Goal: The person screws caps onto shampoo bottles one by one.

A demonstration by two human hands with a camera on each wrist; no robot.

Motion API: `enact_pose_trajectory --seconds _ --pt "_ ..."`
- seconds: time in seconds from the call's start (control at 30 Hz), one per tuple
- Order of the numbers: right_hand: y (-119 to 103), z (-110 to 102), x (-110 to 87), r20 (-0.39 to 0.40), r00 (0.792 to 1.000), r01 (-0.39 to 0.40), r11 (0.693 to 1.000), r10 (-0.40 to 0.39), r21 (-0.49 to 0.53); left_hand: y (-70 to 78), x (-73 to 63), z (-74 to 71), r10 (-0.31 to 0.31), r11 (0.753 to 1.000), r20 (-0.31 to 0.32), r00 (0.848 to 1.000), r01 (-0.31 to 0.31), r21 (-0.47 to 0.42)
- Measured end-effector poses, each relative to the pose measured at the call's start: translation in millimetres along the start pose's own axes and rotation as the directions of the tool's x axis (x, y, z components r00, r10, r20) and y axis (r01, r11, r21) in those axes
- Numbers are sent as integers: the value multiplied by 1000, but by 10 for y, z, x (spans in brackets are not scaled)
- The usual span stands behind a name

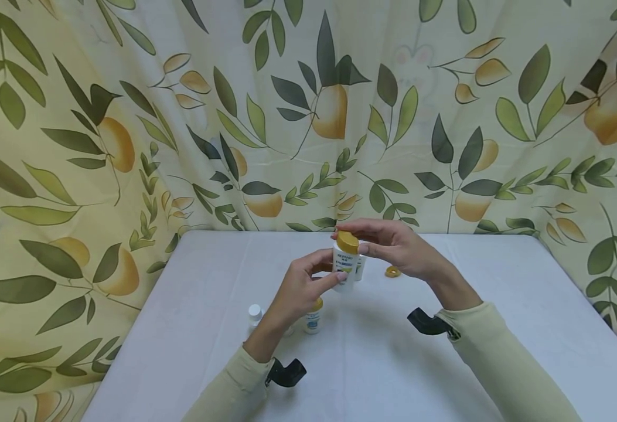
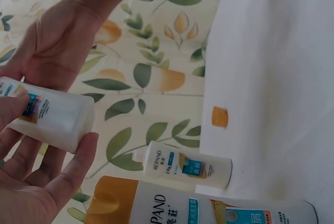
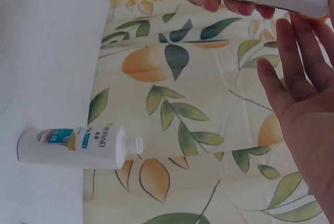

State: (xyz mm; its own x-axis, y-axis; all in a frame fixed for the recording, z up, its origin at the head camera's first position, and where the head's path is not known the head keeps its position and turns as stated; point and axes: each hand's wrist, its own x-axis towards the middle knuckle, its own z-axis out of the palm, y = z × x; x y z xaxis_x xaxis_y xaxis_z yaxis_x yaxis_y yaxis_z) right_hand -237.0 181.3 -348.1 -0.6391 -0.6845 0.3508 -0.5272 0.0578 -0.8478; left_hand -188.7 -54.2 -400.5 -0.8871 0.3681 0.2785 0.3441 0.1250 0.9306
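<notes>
Above the table, my left hand [image 1: 300,287] grips a white shampoo bottle [image 1: 343,266] with a blue label, thumb across its front. The bottle stands nearly upright with a yellow cap [image 1: 347,242] on top. My right hand [image 1: 400,246] holds that cap between thumb and fingers. In the left wrist view the held bottle [image 2: 57,119] shows its base, and its cap is out of frame. Just behind it on the table stands a second white bottle [image 3: 73,145] with a bare neck. A loose yellow cap [image 1: 392,271] lies to that bottle's right.
Near my left forearm stand a yellow-capped bottle [image 1: 313,320] and a small white-topped bottle [image 1: 255,314]. Something white between them is mostly hidden by my wrist. A white cloth covers the table [image 1: 382,363]; a leaf-and-fruit patterned curtain [image 1: 297,117] hangs behind.
</notes>
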Motion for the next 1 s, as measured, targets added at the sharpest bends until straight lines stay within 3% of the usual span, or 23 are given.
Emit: enact_pose_trajectory --seconds 0.13,0.5,1.0 --pt "-19 15 -18 -40 999 -12 999 11 -40 -17 0 5 -11 1000 -8 1000 11 1" --pt "-79 95 -29 -168 985 -60 990 39 -126 -47 3 21 46 999 -44 998 -45 4" --pt "-66 135 -25 -224 973 -86 989 57 -120 -56 -11 66 71 997 -79 994 -68 36"
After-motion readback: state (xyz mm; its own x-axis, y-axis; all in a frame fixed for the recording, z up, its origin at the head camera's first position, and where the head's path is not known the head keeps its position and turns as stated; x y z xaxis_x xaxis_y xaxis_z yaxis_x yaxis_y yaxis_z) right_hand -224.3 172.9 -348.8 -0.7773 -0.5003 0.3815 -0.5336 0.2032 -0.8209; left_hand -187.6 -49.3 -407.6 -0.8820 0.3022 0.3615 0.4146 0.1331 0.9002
